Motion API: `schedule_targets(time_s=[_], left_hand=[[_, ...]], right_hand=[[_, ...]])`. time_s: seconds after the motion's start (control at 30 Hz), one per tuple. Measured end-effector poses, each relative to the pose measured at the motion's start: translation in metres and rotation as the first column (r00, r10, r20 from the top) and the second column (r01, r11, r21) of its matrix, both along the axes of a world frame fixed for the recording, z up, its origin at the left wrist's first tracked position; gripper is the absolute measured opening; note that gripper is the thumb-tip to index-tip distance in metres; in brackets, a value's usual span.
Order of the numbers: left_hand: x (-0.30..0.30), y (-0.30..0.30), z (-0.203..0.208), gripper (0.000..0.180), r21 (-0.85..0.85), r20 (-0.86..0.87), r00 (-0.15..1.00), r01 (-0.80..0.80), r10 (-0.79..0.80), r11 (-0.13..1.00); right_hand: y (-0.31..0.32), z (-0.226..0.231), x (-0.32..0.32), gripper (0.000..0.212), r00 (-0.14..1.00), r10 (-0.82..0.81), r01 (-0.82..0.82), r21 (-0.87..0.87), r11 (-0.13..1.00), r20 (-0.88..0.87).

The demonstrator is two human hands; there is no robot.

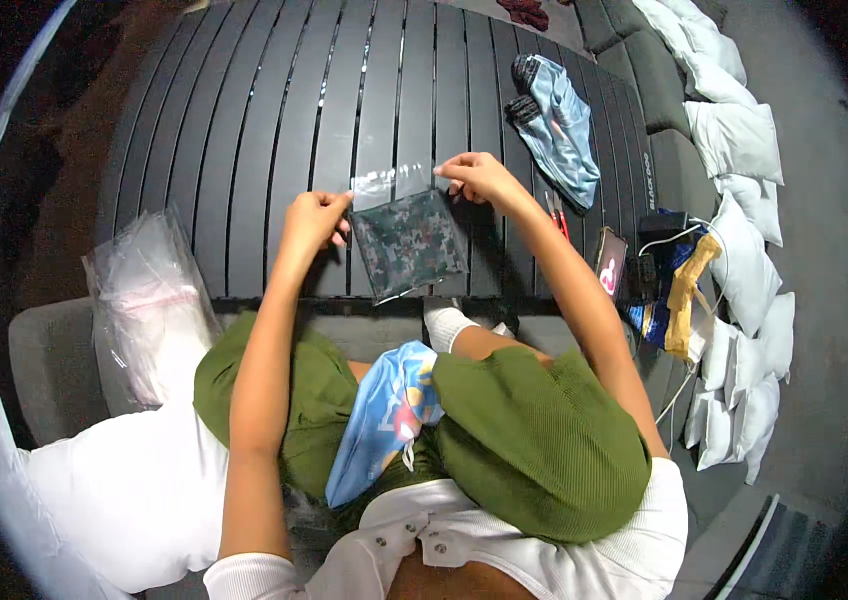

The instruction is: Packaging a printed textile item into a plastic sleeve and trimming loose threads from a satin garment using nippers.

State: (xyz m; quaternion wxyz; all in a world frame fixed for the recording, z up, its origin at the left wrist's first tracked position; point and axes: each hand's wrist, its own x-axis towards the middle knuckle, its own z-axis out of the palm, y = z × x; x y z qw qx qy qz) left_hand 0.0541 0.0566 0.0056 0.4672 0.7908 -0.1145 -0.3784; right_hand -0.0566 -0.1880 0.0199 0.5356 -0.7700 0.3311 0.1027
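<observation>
- The left hand (pixel 319 218) pinches the upper left corner of a clear bag (pixel 391 186) between thumb and fingers.
- The right hand (pixel 481 178) pinches its upper right corner likewise.
- Inside the bag is a folded camouflage cloth (pixel 409 243), near the table's (pixel 244 150) near edge.
- Red-handled scissors (pixel 558 215) lie to the right.

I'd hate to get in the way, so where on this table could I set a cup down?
The slatted table is bare left of the left hand and beyond the bagged camouflage item to the far edge. Crowding is on the right: blue cloth item, red-handled tool, phone.
</observation>
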Motion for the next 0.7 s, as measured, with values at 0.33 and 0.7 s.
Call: schedule_targets(time_s=[0.33,0.7], left_hand=[[-0.001,-0.007,-0.02,0.023,-0.217,-0.128,0.986,-0.131,0.104,0.967],[0.002,-0.017,-0.017,0.022,-0.269,-0.245,0.965,-0.159,0.092,0.95]], right_hand=[[-0.007,-0.015,-0.003,0.011,0.994,-0.11,0.105,0.34,0.935,-0.002],[-0.012,-0.015,0.002,0.018,0.985,-0.167,0.168,0.464,0.87,-0.042]])
